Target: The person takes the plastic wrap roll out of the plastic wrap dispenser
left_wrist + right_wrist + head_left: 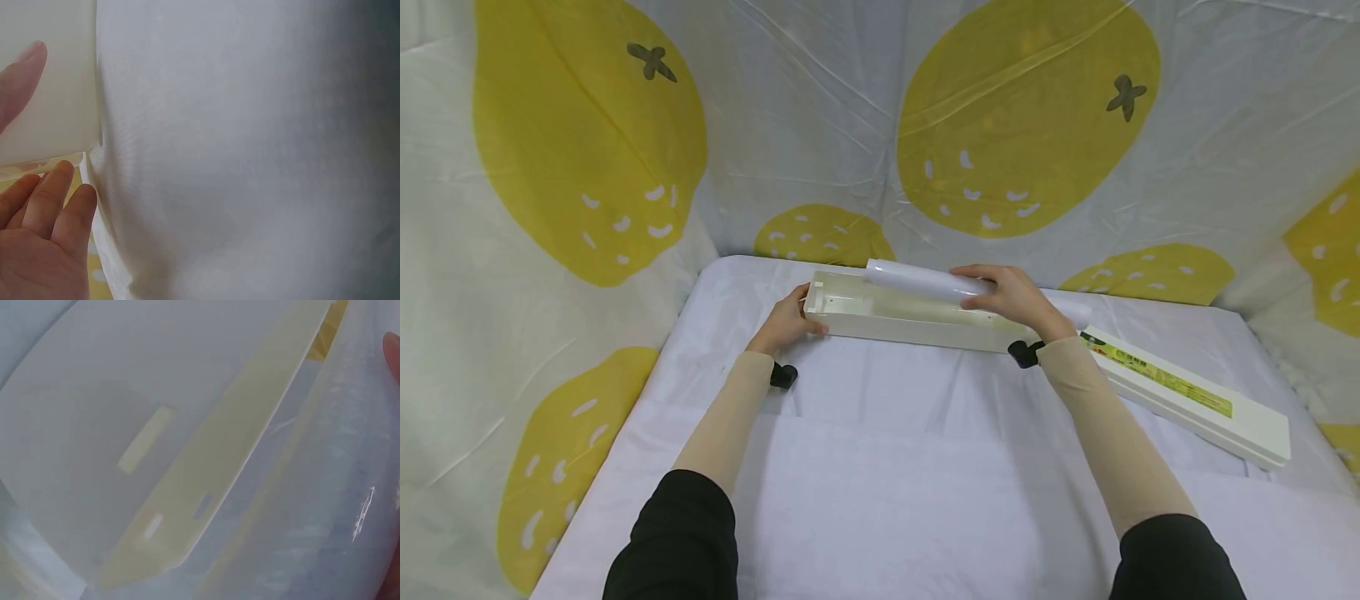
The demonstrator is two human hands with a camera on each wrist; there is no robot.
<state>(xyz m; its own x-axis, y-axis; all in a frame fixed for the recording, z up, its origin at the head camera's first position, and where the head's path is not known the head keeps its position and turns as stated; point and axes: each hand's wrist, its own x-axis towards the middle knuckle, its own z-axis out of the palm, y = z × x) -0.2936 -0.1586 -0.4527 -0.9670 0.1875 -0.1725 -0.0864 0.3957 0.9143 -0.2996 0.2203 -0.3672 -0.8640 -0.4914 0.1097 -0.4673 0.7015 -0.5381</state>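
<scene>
A long off-white box [917,332], its top uncovered, lies across the far part of the table. My left hand [784,323] grips its left end, thumb on the front face and fingers at the end wall, as the left wrist view shows with the thumb [24,81] on the box [56,112]. Above the box, my right hand [1017,298] holds a shiny roll of plastic film [917,281] between thumb and fingers. The roll is slightly tilted, its left end higher. In the right wrist view the film roll [337,487] is beside the slotted box wall [219,444].
A long white lid-like piece [1255,421] with a yellow-green label lies slanted at the right, near the right forearm. White cloth covers the table [910,500]. Behind it hangs a white curtain [805,125] with yellow fruit prints.
</scene>
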